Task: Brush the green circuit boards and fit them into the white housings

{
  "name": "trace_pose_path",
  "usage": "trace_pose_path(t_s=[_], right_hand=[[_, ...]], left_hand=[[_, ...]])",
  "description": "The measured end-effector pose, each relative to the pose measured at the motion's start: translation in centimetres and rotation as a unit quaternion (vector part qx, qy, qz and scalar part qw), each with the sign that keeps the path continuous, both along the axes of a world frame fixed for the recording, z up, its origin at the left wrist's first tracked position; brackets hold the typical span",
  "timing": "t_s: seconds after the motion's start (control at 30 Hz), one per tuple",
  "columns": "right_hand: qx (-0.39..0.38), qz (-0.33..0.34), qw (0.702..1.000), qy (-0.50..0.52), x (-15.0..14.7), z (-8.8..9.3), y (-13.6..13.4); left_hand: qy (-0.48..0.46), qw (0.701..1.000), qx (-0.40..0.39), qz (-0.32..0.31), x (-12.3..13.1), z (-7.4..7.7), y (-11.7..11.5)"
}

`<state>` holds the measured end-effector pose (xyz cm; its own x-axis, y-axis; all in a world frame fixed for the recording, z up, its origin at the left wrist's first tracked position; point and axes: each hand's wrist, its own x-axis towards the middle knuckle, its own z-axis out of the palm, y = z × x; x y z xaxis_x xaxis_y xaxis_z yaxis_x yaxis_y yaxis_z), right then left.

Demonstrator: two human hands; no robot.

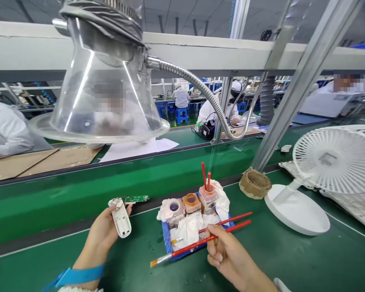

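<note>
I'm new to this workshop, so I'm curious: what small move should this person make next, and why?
Probably dip the flat brush in the right hand into the orange-rimmed jar on the blue tray: the brush lies just over the tray, and the left hand holds the green circuit board ready.

Two hands — three jars — two brushes

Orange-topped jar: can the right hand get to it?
Probably yes: the right hand is beside the blue tray under the orange-topped jar; only white cloth lies between, though that hand holds two red-handled brushes.
</note>
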<state>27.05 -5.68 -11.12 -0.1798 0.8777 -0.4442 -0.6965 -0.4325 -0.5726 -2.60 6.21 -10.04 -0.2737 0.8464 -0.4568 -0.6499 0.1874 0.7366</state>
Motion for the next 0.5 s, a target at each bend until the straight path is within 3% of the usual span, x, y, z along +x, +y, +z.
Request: trace_pose_path(t_s=[0.13,0.3,0.4,0.5], right_hand=[[0.006,0.004,1.000,0.011,-0.2,0.6,-0.2],[0.018,0.012,1.000,0.014,-0.1,0.8,0.1],[0.024,0.019,0.999,0.012,-0.2,0.3,0.4],[0.026,0.033,0.999,0.011,-0.4,-0.1,0.6]], left_hand=[[-0.007,0.999,0.005,-0.041,3.2,0.0,4.8],[-0.021,0.991,0.050,-0.122,8.6,1.3,10.6],[-0.009,0.987,0.050,-0.152,10.2,1.0,12.3],[0.013,0.987,0.026,-0.159,9.7,-0.4,12.3]])
